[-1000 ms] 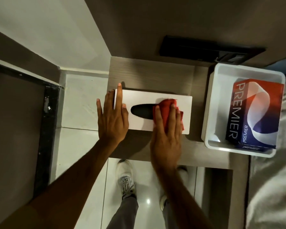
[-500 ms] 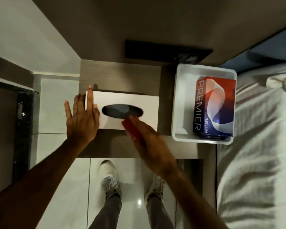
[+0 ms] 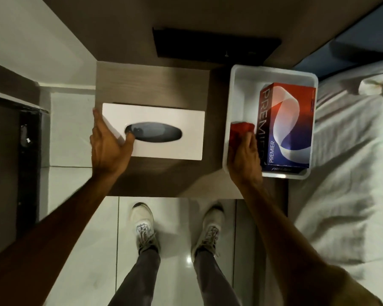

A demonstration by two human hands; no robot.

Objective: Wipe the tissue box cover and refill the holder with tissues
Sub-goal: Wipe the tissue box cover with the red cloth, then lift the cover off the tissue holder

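Observation:
A white tissue box cover point(image 3: 164, 120) with a dark oval slot lies on a brown bedside table point(image 3: 153, 80). My left hand point(image 3: 107, 146) grips its left end, thumb at the slot's left edge. To the right stands a white plastic bin point(image 3: 237, 89) holding a red and blue Premier tissue box point(image 3: 290, 127). My right hand point(image 3: 245, 157) is over the bin's left side, closed on a red cloth point(image 3: 240, 130) that sits inside the bin beside the tissue box.
A dark panel point(image 3: 217, 47) is fixed on the wall behind the table. A bed with white sheets point(image 3: 345, 173) fills the right side. White floor tiles and my two shoes point(image 3: 144, 219) lie below the table's front edge.
My right hand has carried the red cloth from the cover's top rightward into the white bin. My left hand has shifted from flat on the cover to gripping its left end.

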